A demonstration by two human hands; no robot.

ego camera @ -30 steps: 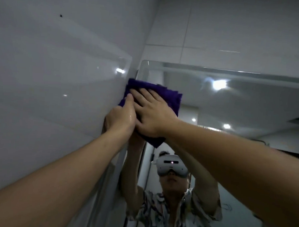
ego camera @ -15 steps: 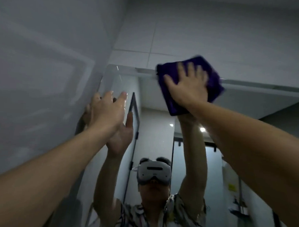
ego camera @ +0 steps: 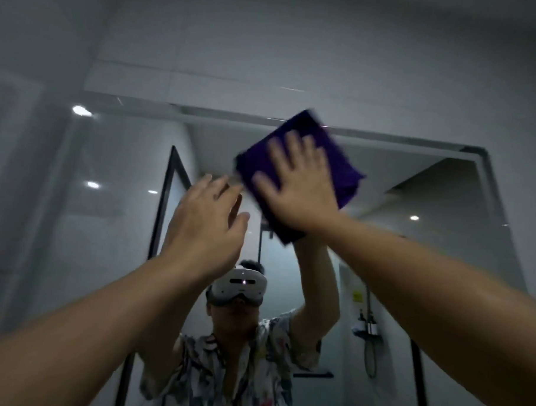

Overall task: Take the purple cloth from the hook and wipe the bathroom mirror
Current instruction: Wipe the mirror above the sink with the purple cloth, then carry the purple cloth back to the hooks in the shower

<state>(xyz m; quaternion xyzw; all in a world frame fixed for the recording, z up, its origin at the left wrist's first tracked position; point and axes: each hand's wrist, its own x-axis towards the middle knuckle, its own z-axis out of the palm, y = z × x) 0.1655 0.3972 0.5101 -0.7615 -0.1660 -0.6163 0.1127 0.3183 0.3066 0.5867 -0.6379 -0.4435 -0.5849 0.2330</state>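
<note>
Both my hands raised at bathroom mirror (ego camera: 411,270). Right hand (ego camera: 295,185) flat, fingers spread, palm pressing folded purple cloth (ego camera: 348,172) against glass just below mirror's top edge; cloth shows past fingertips and below wrist, edges blurred. Left hand (ego camera: 204,224) open, fingers extended, empty, just beside cloth's lower left corner; contact with glass not discernible. Above mirror: pale tiled wall (ego camera: 298,50). In mirror: my reflection with white headset (ego camera: 240,286), patterned shirt, black-framed door, shower fittings, ceiling spotlights.
</note>
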